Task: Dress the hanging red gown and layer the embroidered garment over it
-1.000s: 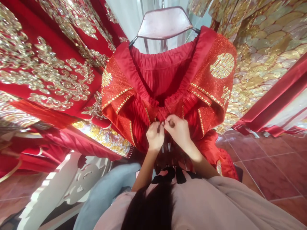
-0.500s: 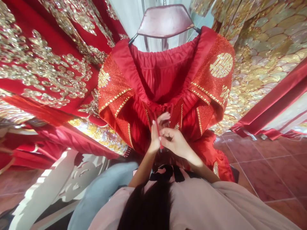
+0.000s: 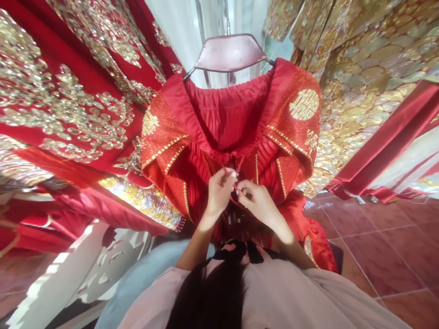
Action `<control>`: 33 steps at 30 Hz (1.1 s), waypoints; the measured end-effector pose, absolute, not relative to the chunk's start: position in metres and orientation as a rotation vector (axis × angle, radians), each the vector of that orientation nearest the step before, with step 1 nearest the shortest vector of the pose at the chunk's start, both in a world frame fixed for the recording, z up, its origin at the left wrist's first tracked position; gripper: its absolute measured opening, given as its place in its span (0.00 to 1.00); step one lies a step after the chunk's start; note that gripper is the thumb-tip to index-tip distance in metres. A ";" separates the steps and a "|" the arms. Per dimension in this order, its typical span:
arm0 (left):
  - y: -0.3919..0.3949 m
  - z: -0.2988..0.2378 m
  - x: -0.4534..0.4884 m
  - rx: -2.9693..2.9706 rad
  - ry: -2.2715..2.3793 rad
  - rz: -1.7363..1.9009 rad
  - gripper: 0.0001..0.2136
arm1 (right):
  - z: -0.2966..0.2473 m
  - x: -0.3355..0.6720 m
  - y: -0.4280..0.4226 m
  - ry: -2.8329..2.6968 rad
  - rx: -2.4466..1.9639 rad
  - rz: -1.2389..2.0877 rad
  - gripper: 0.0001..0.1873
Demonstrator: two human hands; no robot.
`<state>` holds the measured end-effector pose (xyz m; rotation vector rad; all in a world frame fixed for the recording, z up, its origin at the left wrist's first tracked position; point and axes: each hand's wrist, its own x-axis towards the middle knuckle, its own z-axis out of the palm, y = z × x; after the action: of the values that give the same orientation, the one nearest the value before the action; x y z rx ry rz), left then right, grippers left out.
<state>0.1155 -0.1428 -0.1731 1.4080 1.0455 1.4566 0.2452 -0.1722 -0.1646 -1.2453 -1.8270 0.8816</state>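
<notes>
A red pleated skirt (image 3: 226, 114) with gold-glitter panels hangs from a dark pink hanger (image 3: 230, 54) in front of me. Thin red drawstrings (image 3: 230, 176) come out of the middle of its gathered waistband. My left hand (image 3: 219, 192) is closed in a pinch on one string just below the waistband. My right hand (image 3: 258, 201) is closed beside it, fingertips pinching the other string. The two hands touch at the fingertips.
Red garments with heavy gold embroidery (image 3: 68, 105) hang at the left. A gold scaled garment (image 3: 370, 73) hangs at the right, with a red satin band (image 3: 387, 141) below it. Reddish floor tiles (image 3: 384, 246) lie at the lower right, a white carved panel (image 3: 78, 269) at the lower left.
My hands shifted on the strings: first both pinched at the waistband, then the left lifted a string upright, now both pinch together again. The view has tilted slightly.
</notes>
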 end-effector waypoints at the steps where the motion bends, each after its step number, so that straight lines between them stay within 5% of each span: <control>1: -0.146 -0.169 0.113 1.459 1.132 1.447 0.10 | -0.165 0.245 -0.170 -1.840 -1.295 0.829 0.05; 6: -0.156 -0.162 0.106 1.630 1.413 1.429 0.13 | -0.170 0.233 -0.151 -1.674 -1.317 0.576 0.08; 13: -0.157 -0.167 0.101 1.466 1.228 1.413 0.14 | -0.173 0.204 -0.148 -1.055 -0.754 1.225 0.13; 18: -0.155 -0.171 0.102 1.453 1.199 1.431 0.15 | -0.169 0.204 -0.153 -0.913 -0.630 1.312 0.27; 28: -0.153 -0.161 0.096 1.436 1.236 1.515 0.08 | -0.175 0.209 -0.150 -1.112 -0.938 1.141 0.24; 33: -0.145 -0.135 0.082 1.389 1.093 1.641 0.15 | -0.155 0.233 -0.151 -1.170 -1.020 0.843 0.19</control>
<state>0.0820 -0.1454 -0.1353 1.3893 1.0925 1.6412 0.2332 -0.1507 -0.1546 -1.0198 -1.1698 0.8430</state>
